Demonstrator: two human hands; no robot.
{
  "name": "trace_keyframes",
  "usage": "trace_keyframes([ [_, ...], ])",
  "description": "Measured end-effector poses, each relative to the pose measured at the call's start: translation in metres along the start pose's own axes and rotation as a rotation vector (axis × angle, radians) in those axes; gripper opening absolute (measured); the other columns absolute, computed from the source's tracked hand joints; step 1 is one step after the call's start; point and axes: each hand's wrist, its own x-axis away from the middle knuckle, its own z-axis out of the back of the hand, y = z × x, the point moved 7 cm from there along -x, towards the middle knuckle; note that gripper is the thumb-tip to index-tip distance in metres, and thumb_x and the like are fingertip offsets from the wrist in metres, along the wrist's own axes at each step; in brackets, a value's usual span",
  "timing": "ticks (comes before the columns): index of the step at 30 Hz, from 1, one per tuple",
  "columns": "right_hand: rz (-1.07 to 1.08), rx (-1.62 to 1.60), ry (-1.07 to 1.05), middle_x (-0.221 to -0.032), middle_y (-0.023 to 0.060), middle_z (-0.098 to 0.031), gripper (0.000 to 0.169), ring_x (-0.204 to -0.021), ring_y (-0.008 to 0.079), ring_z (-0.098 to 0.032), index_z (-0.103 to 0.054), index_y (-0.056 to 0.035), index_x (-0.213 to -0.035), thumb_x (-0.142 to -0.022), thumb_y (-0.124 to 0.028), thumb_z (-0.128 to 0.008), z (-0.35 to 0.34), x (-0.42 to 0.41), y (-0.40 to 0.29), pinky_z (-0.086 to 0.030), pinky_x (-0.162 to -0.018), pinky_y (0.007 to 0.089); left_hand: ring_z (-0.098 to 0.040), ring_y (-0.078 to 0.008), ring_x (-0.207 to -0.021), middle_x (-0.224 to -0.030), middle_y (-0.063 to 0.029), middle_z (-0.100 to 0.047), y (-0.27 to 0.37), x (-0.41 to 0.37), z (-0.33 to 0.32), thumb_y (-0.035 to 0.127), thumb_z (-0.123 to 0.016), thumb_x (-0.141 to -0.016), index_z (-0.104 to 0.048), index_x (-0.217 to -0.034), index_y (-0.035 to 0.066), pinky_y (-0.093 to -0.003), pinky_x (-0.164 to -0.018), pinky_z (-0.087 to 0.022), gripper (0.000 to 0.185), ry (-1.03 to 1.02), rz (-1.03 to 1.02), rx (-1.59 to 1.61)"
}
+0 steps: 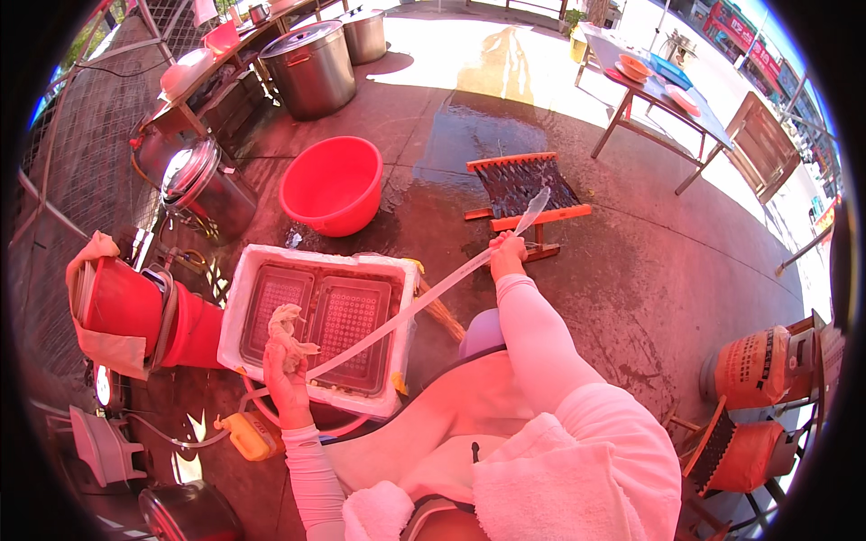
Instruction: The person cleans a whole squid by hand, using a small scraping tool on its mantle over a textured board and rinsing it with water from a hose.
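Note:
My right hand (507,253) grips the end of a clear plastic hose (413,311), and water (534,209) spurts from it. The jet points at a folding stool (528,186) with orange bars and a dark woven seat, just beyond that hand. A crumpled, wet-looking pale rag (289,335) is held up in my left hand (287,389). Behind that hand runs the hose; whether they touch, I cannot tell. Under the rag stands a white foam box (233,304) containing two perforated plastic trays (348,331).
A red basin (331,186) sits beyond the foam box. Red buckets (122,311) and a yellow jug (250,436) are on the left. Large steel pots (308,71) stand farther back. At the right are a table (649,101) with dishes and a gas cylinder (751,365). The concrete floor is wet.

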Motion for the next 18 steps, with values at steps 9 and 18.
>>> trace_keyframes([
  [9, 0.028, 0.042, -0.020, -0.067, 0.0065, -0.053, 0.037, -0.047, 0.0154, -0.045, -0.053, -0.0013, -0.087, -0.098, -0.029, -0.032, -0.009, 0.016, -0.010, -0.038, -0.040, 0.0288, -0.059, -0.0084, -0.077, -0.091, 0.0015, -0.059, -0.004, -0.004, 0.002, 0.024, -0.062, -0.087, -0.056, -0.106, 0.016, -0.0226, -0.064, -0.052, 0.021, -0.037, 0.011, -0.002],
  [18, -0.018, 0.107, -0.091, -0.065, 0.0053, -0.049, 0.034, -0.047, 0.0146, -0.042, -0.053, -0.0006, -0.089, -0.098, -0.027, -0.033, -0.006, -0.022, 0.002, -0.037, -0.041, 0.0283, -0.058, -0.0089, -0.078, -0.092, 0.0016, -0.059, -0.003, -0.001, 0.002, 0.024, -0.061, -0.087, -0.056, -0.107, 0.016, -0.0228, -0.065, -0.051, 0.022, 0.003, 0.016, -0.020],
])
